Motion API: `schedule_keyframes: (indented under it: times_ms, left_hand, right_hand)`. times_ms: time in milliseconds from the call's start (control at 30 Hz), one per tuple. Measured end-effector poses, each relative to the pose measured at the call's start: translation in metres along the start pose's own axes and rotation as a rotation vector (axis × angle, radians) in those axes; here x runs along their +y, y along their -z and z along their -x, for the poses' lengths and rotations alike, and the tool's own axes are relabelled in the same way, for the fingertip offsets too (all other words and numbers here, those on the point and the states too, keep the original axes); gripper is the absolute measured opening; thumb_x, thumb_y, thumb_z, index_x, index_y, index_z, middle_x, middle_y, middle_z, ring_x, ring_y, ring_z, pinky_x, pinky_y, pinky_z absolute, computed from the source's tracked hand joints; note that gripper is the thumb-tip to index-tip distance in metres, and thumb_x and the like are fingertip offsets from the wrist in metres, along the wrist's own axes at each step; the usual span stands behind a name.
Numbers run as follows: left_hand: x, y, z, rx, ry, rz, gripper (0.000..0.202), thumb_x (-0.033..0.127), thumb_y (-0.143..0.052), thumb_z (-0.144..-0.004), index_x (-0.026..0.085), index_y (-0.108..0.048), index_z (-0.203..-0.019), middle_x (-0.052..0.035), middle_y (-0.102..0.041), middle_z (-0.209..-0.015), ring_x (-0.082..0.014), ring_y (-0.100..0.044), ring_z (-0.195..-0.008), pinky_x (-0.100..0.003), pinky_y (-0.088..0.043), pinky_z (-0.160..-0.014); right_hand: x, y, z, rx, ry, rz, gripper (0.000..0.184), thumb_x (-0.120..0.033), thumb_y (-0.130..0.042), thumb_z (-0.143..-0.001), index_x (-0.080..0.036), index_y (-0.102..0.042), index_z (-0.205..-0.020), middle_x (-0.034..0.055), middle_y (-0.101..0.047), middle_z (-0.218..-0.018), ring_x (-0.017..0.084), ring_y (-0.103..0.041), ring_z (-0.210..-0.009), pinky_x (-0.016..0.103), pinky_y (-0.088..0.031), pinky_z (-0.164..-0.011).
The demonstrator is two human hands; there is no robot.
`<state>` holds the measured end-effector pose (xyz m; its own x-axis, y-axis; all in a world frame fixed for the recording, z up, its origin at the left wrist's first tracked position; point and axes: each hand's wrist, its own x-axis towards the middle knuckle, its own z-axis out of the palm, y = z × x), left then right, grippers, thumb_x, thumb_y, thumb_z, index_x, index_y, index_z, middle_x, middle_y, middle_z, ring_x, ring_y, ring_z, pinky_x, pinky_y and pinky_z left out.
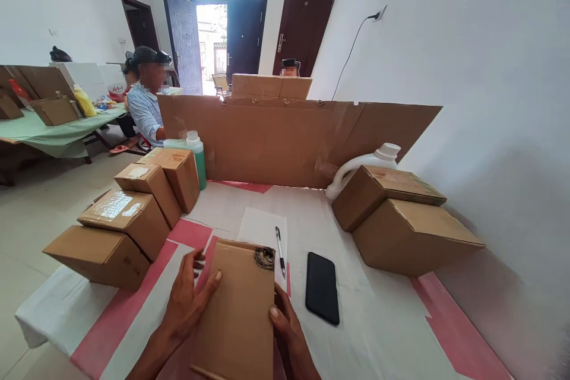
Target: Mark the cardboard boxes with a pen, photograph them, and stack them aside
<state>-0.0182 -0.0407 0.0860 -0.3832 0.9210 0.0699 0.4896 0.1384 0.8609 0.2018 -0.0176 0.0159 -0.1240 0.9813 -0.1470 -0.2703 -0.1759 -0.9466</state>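
Observation:
A brown cardboard box (238, 314) is before me at the near edge of the table, with a black scribble-like mark (264, 258) at its upper right corner. My right hand (288, 323) grips its right edge, thumb on the upper face and fingers partly hidden behind. On the other side, my left hand (189, 291) has its fingers spread, its thumb over the left edge of the box; whether the thumb presses on it I cannot tell. Just beyond lie a white sheet of paper (253, 224) and a black-and-clear pen (279, 252). A black phone (322, 288) rests to the right.
Several cardboard boxes (95, 252) line the left side, beside a green bottle (199, 157). Stacked boxes (418, 234) and a white jug (387, 154) stand at right. An upright cardboard panel (276, 142) closes off the back. A person (145, 101) sits beyond, at left.

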Motion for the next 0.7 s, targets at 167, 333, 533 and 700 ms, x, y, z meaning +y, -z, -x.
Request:
schedule_keyframes:
  times_ms: [167, 333, 533, 700]
  left_hand:
    - [0.040, -0.005, -0.020, 0.127, -0.276, -0.106, 0.060, 0.051, -0.071, -0.085, 0.028, -0.056, -0.138, -0.0125, -0.052, -0.140, -0.0355, -0.047, -0.135, -0.057, -0.040, -0.112]
    - [0.057, -0.016, -0.017, -0.009, -0.314, -0.235, 0.033, 0.054, -0.066, -0.088, 0.024, -0.070, -0.101, -0.0089, -0.068, -0.106, -0.0312, -0.062, -0.102, -0.050, -0.052, -0.091]
    - [0.051, -0.019, -0.001, 0.115, -0.336, -0.275, 0.032, 0.058, -0.069, -0.083, 0.028, -0.067, -0.095, -0.0069, -0.069, -0.099, -0.0316, -0.063, -0.094, -0.048, -0.052, -0.083]
    - [0.053, -0.006, -0.004, 0.110, -0.252, -0.330, 0.042, 0.067, -0.074, -0.074, 0.027, -0.062, -0.082, -0.0056, -0.068, -0.088, -0.0312, -0.062, -0.089, -0.045, -0.051, -0.077]
  right_hand:
    - [-0.001, 0.002, 0.018, -0.063, -0.051, -0.080, 0.080, -0.064, -0.074, -0.073, -0.030, -0.053, -0.143, 0.0142, -0.065, -0.134, 0.039, -0.062, -0.121, 0.053, -0.052, -0.097]
    - [-0.015, -0.001, 0.013, -0.047, -0.005, -0.034, 0.076, -0.073, -0.073, -0.067, -0.030, -0.064, -0.129, 0.0139, -0.068, -0.130, 0.040, -0.061, -0.123, 0.055, -0.050, -0.099]
    - [-0.051, -0.024, 0.006, -0.061, -0.025, 0.045, 0.061, -0.061, -0.071, -0.080, -0.029, -0.061, -0.131, 0.0098, -0.067, -0.136, 0.034, -0.059, -0.127, 0.050, -0.049, -0.105]
    - [-0.048, -0.042, 0.018, -0.006, -0.041, 0.094, 0.079, -0.059, -0.077, -0.074, -0.031, -0.050, -0.143, 0.0095, -0.062, -0.141, 0.034, -0.061, -0.125, 0.046, -0.053, -0.099]
